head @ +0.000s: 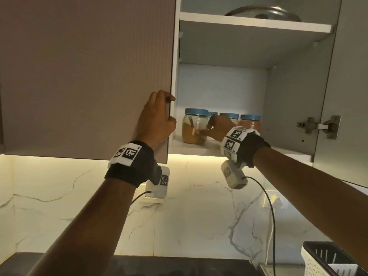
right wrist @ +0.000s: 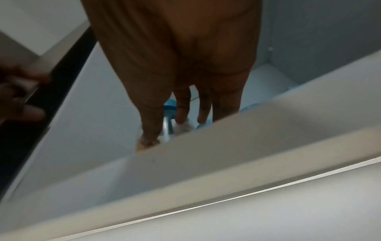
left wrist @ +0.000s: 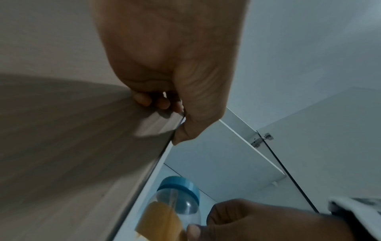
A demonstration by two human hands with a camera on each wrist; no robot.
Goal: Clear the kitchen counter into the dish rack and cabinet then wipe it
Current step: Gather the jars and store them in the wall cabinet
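Observation:
The wall cabinet [head: 223,86] stands open on its right side. My left hand [head: 159,118] grips the free edge of the brown left door [head: 89,76], fingers curled over that edge [left wrist: 156,101]. Several clear jars with blue lids stand on the bottom shelf [head: 199,149]. The leftmost jar [head: 192,130] holds yellow-brown powder [left wrist: 163,220]. My right hand [head: 218,126] reaches in beside it, thumb and fingers round a second blue-lidded jar [head: 212,114]. The right wrist view shows this jar [right wrist: 169,128] between my thumb and fingers; my hand hides most of it.
The grey right door [head: 342,96] hangs open on its hinge [head: 318,126]. A steel lid [head: 262,13] lies on the upper shelf. Below are the lit marble backsplash [head: 189,216], a wall socket [head: 275,202], the dark counter [head: 179,265] and a white slotted basket [head: 318,261] at the lower right.

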